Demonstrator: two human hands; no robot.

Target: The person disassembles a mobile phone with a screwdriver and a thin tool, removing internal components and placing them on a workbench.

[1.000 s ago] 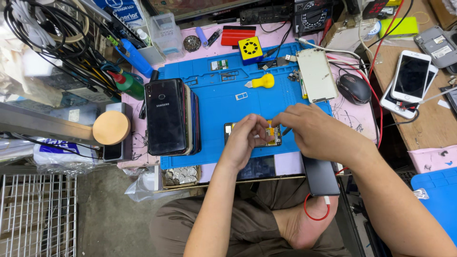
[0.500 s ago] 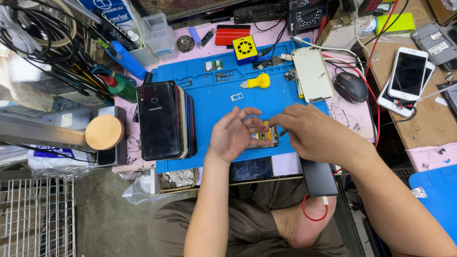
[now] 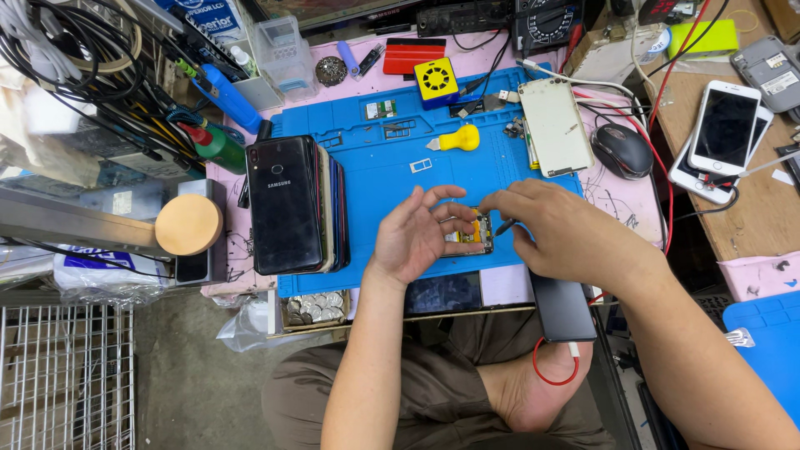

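Here my left hand [image 3: 414,236] lay open beside the board [image 3: 472,237]; my right hand [image 3: 557,227] pinched a tool [image 3: 505,226] that could slip and scratch it.

phone stack [image 3: 296,204] left of circuit board [image 3: 469,236], on mat [image 3: 375,171]

left hand [image 3: 414,235] open, palm up beside opened phone [image 3: 472,237] | right hand [image 3: 560,233] pinches dark tool [image 3: 504,226] | blue mat [image 3: 392,171]
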